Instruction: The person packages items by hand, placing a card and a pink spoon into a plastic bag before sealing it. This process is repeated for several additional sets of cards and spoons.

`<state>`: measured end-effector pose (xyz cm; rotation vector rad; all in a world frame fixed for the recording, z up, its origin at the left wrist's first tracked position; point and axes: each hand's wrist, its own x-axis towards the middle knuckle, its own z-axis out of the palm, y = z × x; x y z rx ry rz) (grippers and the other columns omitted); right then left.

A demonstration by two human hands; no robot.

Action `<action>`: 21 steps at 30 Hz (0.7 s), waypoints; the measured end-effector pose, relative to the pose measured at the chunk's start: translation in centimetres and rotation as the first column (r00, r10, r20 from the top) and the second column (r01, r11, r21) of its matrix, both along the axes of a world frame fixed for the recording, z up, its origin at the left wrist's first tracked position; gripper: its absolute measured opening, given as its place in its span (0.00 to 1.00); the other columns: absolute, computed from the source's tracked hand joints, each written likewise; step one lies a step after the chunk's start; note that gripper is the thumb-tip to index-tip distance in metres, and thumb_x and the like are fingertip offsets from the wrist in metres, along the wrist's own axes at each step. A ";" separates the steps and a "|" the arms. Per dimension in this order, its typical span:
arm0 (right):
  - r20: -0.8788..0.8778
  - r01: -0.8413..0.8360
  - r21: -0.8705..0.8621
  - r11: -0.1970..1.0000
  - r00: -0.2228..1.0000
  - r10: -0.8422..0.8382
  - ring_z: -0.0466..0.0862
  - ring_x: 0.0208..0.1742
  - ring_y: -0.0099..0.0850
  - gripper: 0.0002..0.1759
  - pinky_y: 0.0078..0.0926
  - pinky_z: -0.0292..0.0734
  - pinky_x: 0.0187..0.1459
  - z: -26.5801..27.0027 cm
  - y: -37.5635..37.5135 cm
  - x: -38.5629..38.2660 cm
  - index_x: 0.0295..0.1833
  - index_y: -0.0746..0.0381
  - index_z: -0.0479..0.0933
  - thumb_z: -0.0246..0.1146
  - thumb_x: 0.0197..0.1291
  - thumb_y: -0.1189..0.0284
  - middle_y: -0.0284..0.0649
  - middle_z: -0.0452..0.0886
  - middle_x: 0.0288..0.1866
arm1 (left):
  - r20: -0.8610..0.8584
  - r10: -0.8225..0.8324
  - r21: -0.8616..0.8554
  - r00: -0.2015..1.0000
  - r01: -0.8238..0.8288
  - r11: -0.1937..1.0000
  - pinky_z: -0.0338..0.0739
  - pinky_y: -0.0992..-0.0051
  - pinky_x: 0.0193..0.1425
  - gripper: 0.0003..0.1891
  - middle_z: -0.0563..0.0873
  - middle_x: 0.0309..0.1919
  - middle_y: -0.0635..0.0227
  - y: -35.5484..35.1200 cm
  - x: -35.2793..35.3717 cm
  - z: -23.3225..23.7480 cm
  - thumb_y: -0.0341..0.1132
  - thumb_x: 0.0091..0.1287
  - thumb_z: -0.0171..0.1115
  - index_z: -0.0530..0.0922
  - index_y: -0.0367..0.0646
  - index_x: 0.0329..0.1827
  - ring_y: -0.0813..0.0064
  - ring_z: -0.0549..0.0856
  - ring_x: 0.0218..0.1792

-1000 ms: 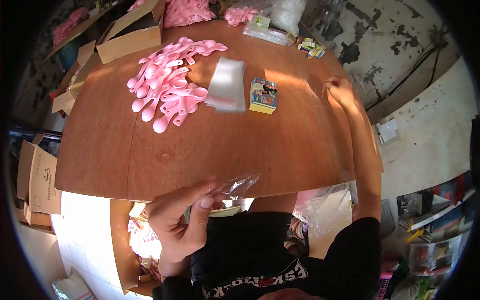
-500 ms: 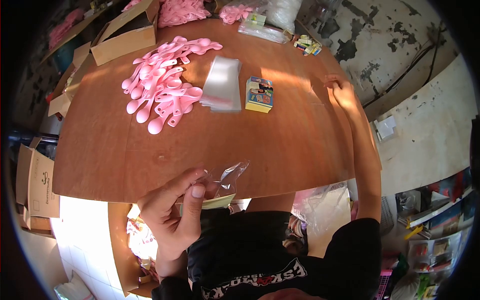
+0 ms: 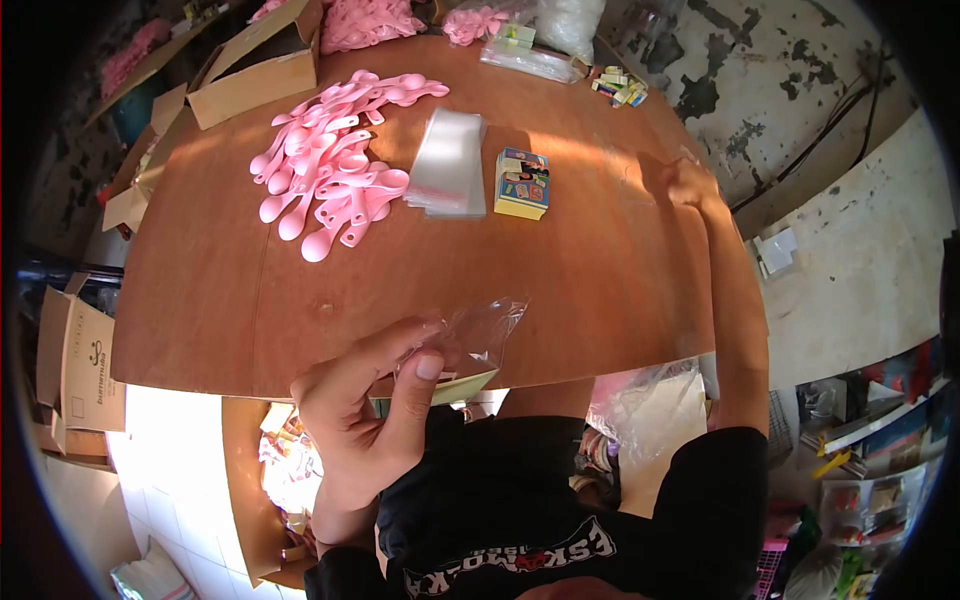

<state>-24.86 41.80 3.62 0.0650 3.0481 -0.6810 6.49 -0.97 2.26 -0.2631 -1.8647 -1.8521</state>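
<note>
Near the table's front edge, my left hand [image 3: 375, 410] pinches a clear plastic bag [image 3: 490, 325] with a pale yellow-green card [image 3: 465, 387] in its lower part. My right hand [image 3: 690, 184] is over the right side of the table, its fingers blurred; whether it holds anything is unclear. Pink spoons [image 3: 330, 165] lie in a loose pile at the left. Beside them is a stack of flat clear bags [image 3: 450, 160]. A stack of printed cards [image 3: 522, 183] stands to the right of these bags.
Small boxes [image 3: 620, 86] lie at the table's back right, near packed clear bags [image 3: 530, 60]. An open cardboard box [image 3: 255, 75] and a bag of pink items [image 3: 368, 25] are at the back left. Another carton [image 3: 85, 360] stands left of the table [image 3: 200, 330].
My left hand has moved slightly right with the bag and card. My right hand has shifted slightly right and down, and its fingers look more drawn in.
</note>
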 end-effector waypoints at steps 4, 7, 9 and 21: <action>-0.324 -0.011 0.010 1.000 0.946 0.014 0.87 0.36 0.26 0.09 0.24 0.81 0.43 -2.6 4.3 -1.9 0.38 0.60 0.87 0.62 0.55 0.75 0.39 0.89 0.35 | -0.012 0.026 0.015 1.000 -0.025 1.000 0.84 0.78 0.39 0.07 0.89 0.30 0.56 -0.4 0.1 -0.3 0.23 0.65 0.64 0.83 0.29 0.45 0.70 0.91 0.34; -0.370 0.073 0.043 0.996 0.928 -0.052 0.86 0.34 0.25 0.09 0.25 0.79 0.40 -1.3 3.1 -0.2 0.39 0.61 0.87 0.64 0.56 0.74 0.38 0.88 0.34 | -0.071 0.031 0.030 0.997 -0.029 0.999 0.83 0.79 0.37 0.06 0.89 0.29 0.57 -0.2 -0.4 -0.1 0.22 0.65 0.64 0.83 0.30 0.43 0.71 0.91 0.32; -0.276 -0.115 -0.171 0.978 0.959 0.065 0.85 0.34 0.24 0.09 0.25 0.78 0.39 -0.1 2.1 0.3 0.41 0.64 0.86 0.64 0.56 0.73 0.37 0.87 0.32 | -0.144 0.039 0.032 0.989 -0.035 0.999 0.82 0.79 0.36 0.05 0.89 0.29 0.57 0.4 -0.8 0.1 0.21 0.64 0.63 0.84 0.30 0.41 0.73 0.89 0.30; -0.184 -0.638 -0.428 0.640 0.755 0.629 0.82 0.54 0.26 0.17 0.24 0.76 0.56 4.7 -12.8 11.3 0.55 0.65 0.81 0.61 0.71 0.64 0.37 0.85 0.50 | -0.053 0.010 0.099 0.999 -0.005 0.995 0.78 0.81 0.37 0.05 0.88 0.34 0.61 1.6 -2.4 0.3 0.22 0.65 0.64 0.85 0.32 0.41 0.81 0.85 0.33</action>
